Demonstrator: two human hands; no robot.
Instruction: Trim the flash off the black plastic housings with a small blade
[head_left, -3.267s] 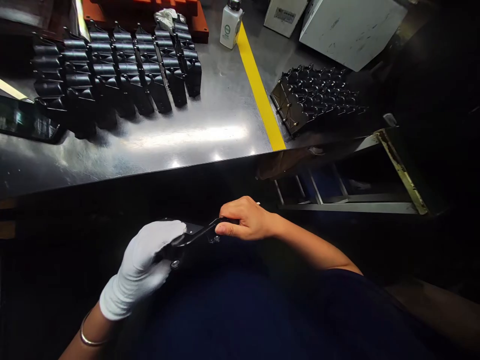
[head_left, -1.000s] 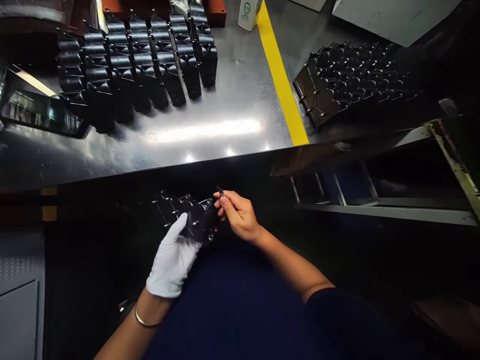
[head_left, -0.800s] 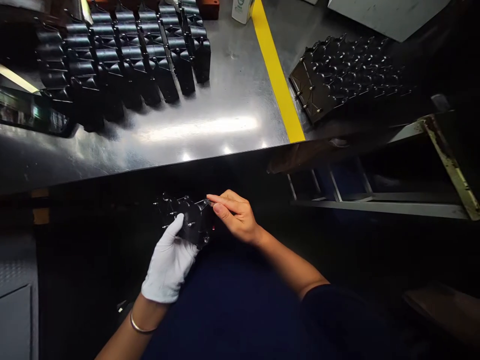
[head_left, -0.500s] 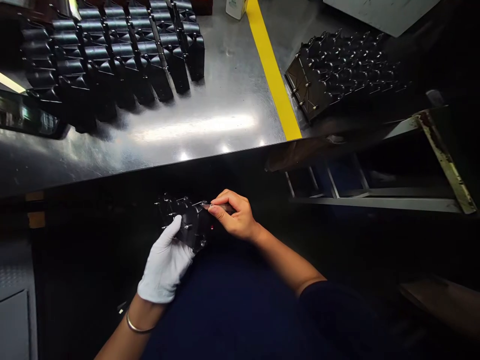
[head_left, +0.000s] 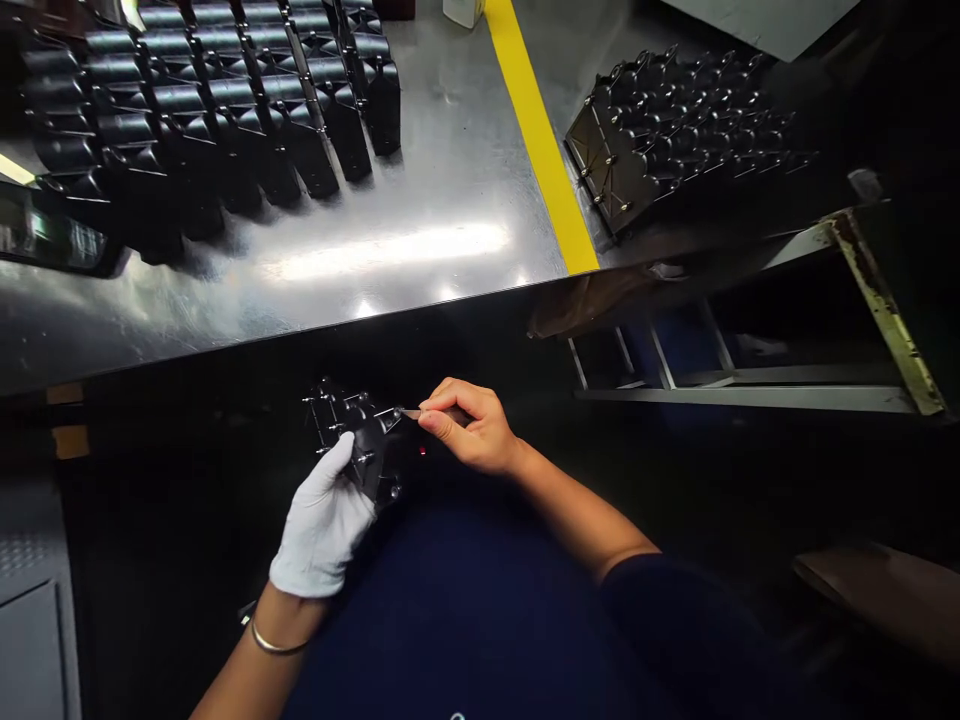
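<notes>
A black molded part (head_left: pixel 367 447) with several small bright studs is held off the table, below its front edge. My left hand (head_left: pixel 322 520), in a white glove, grips the part from the lower left, thumb on its face. Bare, my right hand (head_left: pixel 471 422) pinches a small thin blade (head_left: pixel 411 413) between thumb and fingertips. The blade's tip points left at a stud on the part's upper right side; whether it touches cannot be made out. The blade's handle is mostly hidden in my palm.
Rows of black parts (head_left: pixel 225 95) stand on the metal table (head_left: pixel 450 150) at the upper left. Past a yellow stripe (head_left: pixel 536 130), more black parts (head_left: pixel 675 120) are stacked. A metal frame (head_left: pixel 750 398) is at the right, and a grey panel (head_left: pixel 30 640) at the lower left.
My left hand and the black part have shifted slightly left and turned a little. My right hand is nearly where it was, with more of the blade showing between it and the part.
</notes>
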